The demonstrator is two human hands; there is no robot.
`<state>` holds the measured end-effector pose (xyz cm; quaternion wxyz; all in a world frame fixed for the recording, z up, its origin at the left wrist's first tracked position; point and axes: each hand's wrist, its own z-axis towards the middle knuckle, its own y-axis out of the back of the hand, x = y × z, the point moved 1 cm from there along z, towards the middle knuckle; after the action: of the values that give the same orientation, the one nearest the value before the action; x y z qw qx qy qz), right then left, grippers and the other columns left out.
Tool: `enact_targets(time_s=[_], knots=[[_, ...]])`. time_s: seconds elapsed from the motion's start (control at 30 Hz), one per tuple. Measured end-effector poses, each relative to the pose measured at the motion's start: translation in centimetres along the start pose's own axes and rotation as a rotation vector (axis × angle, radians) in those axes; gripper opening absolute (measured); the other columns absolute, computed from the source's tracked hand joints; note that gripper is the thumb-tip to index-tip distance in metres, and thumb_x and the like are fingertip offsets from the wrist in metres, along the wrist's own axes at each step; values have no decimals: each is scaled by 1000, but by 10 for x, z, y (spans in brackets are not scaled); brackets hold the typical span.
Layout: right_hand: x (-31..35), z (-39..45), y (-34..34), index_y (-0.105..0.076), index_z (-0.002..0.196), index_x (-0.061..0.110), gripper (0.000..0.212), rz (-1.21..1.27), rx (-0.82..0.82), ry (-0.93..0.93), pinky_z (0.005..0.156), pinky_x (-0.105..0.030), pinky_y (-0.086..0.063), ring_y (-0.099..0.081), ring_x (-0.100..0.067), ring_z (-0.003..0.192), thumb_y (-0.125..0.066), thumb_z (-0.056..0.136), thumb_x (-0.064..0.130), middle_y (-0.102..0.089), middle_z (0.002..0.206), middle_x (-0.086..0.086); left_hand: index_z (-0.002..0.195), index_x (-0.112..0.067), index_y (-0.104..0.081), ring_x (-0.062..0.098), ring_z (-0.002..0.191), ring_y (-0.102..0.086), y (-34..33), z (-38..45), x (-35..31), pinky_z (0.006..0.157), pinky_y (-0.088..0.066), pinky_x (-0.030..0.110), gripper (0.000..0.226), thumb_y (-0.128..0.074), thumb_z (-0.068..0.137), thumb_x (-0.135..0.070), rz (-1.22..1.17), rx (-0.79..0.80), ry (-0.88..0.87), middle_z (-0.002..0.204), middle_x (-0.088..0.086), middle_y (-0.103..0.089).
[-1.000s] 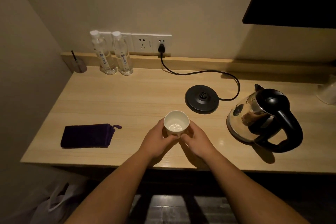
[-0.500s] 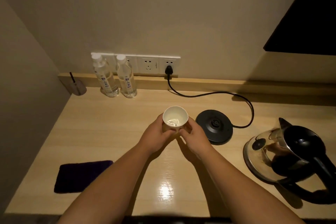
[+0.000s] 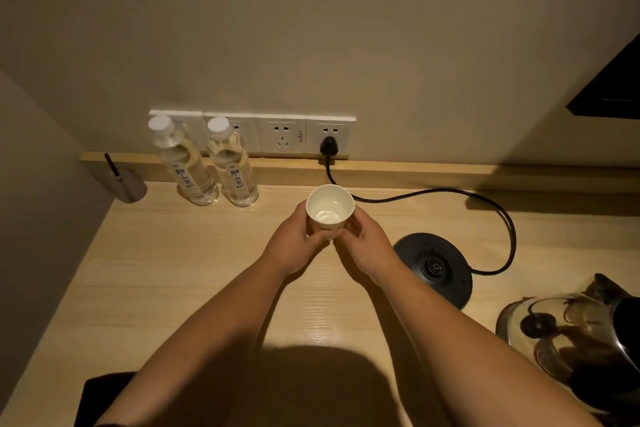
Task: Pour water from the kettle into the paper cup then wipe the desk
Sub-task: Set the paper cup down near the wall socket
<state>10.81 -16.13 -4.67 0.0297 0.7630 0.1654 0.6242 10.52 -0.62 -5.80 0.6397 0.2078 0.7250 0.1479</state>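
- Small white paper cup (image 3: 330, 210) pinched at its lower wall between left hand (image 3: 293, 246) and right hand (image 3: 367, 246), mid-desk, apparently holding a little water.
- Thin wall: too hard a squeeze likely to buckle it and spill.
- Two clear plastic water bottles (image 3: 211, 166) close behind-left; black cord (image 3: 450, 191) just right.
- Glass kettle with black handle (image 3: 585, 347) off its round black base (image 3: 434, 267), near right edge.
- Bare pale wooden desk (image 3: 180, 263) open to the left.
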Motion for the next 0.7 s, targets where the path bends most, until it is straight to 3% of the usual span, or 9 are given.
enact_targets(time_s=[0.07,0.2,0.33,0.4,0.53,0.6,0.7], knots=[[-3,2,0,-43,140,30,52,-8,5,-14,91,-19,-39,-48,-6,120,-60,92,16,-54,130,11,142,-24,-35,4,107,-48,0,1,1,76,-34,7,70,-71,84,-36,17,-3,-3,121,-15,-50],[-4,1,-1,-40,141,32,53,-33,15,-13,81,-4,-36,-46,1,114,-58,94,15,-52,125,17,142,-24,-35,6,109,-49,1,1,0,80,-37,15,69,-71,84,-35,33,8,-9,129,-8,-54],[-4,-1,0,-37,142,34,56,-53,25,-16,78,-1,-36,-45,1,115,-56,94,13,-51,125,18,143,-27,-33,6,108,-49,1,0,0,81,-39,18,71,-71,84,-37,59,15,0,131,-7,-54],[-5,-1,-1,-34,143,36,59,-66,32,-22,83,-5,-36,-46,-2,119,-56,94,12,-50,127,18,144,-28,-32,5,108,-49,1,-1,1,82,-38,20,72,-71,84,-37,53,16,2,131,-10,-53],[-4,-6,2,-24,146,42,68,-110,44,-21,100,-29,-41,-43,-8,128,-55,92,13,-48,138,13,145,-34,-27,2,111,-45,0,-6,0,80,-37,15,76,-72,83,-31,21,18,15,126,-19,-46],[-3,-9,5,-18,149,38,72,-158,54,-38,107,-37,-38,-38,-13,136,-53,92,11,-42,148,7,145,-35,-26,5,116,-47,1,-10,2,87,-42,23,78,-73,83,-30,21,26,15,128,-18,-48],[-3,-20,9,-8,153,29,76,-241,40,-93,112,-39,-31,-29,-19,142,-52,94,12,-29,157,-1,147,-30,-23,15,133,-42,3,-19,10,101,-41,35,81,-72,83,-36,103,39,33,146,-8,-43]])
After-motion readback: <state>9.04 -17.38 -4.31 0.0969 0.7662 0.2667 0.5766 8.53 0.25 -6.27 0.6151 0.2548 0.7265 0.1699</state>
